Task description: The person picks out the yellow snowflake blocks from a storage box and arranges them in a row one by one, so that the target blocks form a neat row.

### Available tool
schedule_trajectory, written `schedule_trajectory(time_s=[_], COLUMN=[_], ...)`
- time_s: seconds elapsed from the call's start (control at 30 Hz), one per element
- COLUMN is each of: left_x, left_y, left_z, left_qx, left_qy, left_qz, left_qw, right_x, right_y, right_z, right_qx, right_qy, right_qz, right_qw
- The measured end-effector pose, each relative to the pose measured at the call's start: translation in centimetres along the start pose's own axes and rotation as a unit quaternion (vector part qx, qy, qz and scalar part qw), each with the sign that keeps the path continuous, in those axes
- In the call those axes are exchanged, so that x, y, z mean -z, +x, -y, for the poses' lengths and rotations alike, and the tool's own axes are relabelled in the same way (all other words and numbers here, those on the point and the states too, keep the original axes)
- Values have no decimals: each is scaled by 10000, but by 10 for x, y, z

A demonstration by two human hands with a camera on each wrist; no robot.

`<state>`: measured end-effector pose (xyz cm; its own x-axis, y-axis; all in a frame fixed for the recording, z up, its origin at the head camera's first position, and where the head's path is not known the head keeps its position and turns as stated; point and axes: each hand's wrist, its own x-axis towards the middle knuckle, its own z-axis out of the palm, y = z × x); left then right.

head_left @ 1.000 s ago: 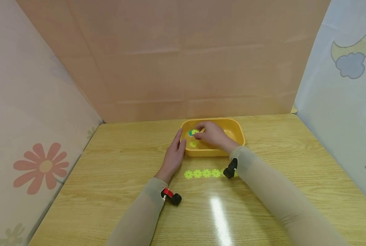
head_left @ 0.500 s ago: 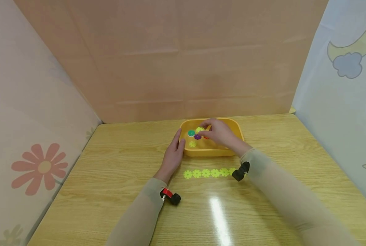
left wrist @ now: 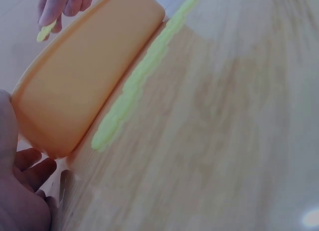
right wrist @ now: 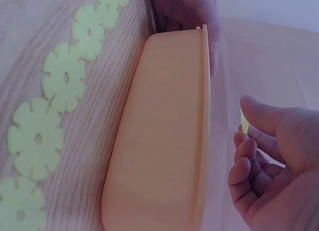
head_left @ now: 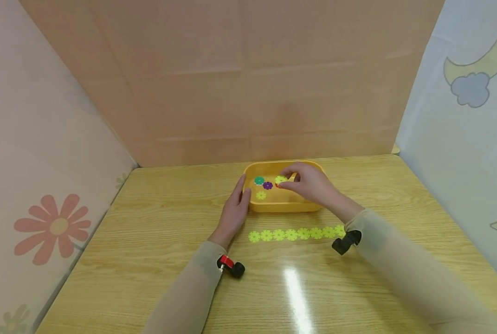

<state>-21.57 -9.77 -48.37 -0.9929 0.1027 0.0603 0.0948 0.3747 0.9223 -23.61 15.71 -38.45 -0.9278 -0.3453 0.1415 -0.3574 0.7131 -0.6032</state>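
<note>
My right hand pinches a yellow snowflake disc between thumb and forefinger, above an orange plastic tray. The right wrist view has the held disc nearly edge-on. Against the tray's left end lies my left hand, its fingers fairly straight along the wall. Inside the tray are a green disc partly over a white one, a purple disc, another yellow disc and a red piece mostly hidden behind the held disc. My right hand hides the tray's right part.
In front of the tray, several yellow snowflake discs lie flat in a row on the wooden table. The row's right end reaches my right wrist camera. A brown backdrop stands behind the table.
My right hand has moved right across the tray with the yellow disc, uncovering the purple disc. More of the yellow row shows beside the right wrist. My left hand has stayed put.
</note>
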Motion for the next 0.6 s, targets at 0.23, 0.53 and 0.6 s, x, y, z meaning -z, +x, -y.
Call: schedule_trajectory(time_s=[0.23, 0.53, 0.6], left_x=[1, 0, 0], left_y=[-1, -1, -1], left_z=[-2, -2, -3], left_qx=[52, 96, 106], left_qy=[36, 51, 61], left_qz=[30, 17, 13], left_qw=[10000, 9999, 9999], right_x=[13, 29, 33], right_y=[-19, -44, -50], right_z=[-3, -9, -11], right_qx=[0, 12, 7], right_qy=[-41, -13, -47], right_qz=[3, -70, -95], right_qw=[10000, 10000, 9999])
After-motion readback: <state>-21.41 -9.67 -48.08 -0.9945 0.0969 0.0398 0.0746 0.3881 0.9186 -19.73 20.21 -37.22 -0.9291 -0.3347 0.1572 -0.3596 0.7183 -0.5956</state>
